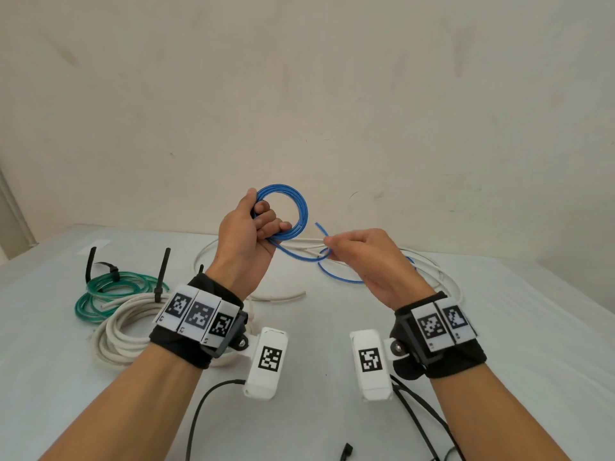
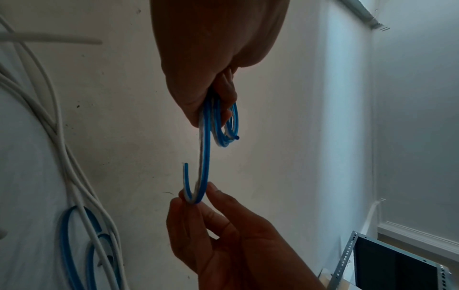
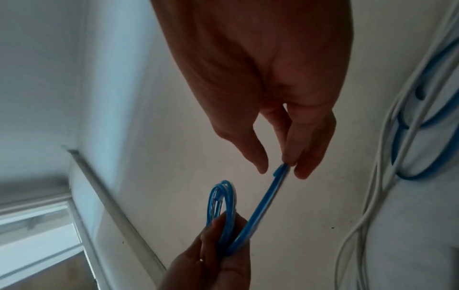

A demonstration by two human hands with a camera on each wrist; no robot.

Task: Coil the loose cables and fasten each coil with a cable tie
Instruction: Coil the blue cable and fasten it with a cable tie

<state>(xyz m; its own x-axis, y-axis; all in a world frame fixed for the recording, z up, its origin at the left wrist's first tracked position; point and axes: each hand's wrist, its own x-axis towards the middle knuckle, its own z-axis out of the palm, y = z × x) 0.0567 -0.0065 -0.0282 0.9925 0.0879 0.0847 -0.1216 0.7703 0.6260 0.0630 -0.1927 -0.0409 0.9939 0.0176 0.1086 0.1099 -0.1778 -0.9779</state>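
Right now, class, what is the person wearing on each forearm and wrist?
Both arms are bare to the wrist. Each wrist carries a black fabric band topped with white tags printed with black square codes. A white boxy camera with its own code hangs off each band on a bracket, trailing black cables.

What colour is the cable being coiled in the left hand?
Blue; the cable coiled in the left hand shows best in the head view.

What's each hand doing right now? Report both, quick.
Left hand: closed, holding the blue cable coil.
Right hand: closed, pinching the blue cable's loose end.
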